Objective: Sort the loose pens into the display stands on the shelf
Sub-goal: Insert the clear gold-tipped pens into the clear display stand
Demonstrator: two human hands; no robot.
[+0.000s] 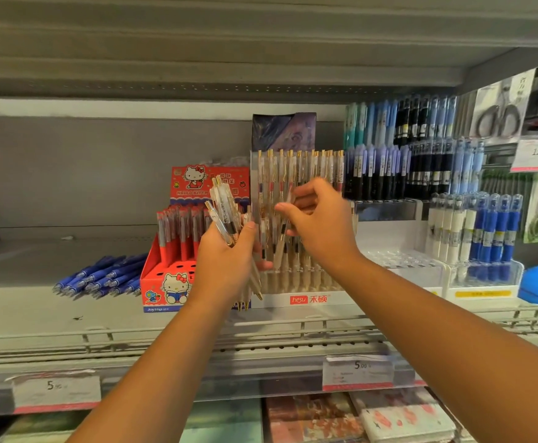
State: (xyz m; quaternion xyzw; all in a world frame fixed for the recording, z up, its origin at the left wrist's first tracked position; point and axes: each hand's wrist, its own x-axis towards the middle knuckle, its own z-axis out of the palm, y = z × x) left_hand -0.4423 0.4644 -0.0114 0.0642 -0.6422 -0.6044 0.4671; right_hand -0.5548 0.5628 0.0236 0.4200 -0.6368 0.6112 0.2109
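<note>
A grey metal shop shelf spans the frame under a low shelf above. At centre the left hand grips a bundle of clear, gold-clipped pens, in front of the red Hello Kitty cardboard box. The right hand, fingers curled and blurred, is at the clear tiered display stand on a white base, which is crowded with similar pens. I cannot tell if this hand pinches one. Loose blue pens lie at lower left, with grey shelf surface beyond them. A wire rail edges the front.

left grip clenched, right grip pinching, both arms outstretched
</note>
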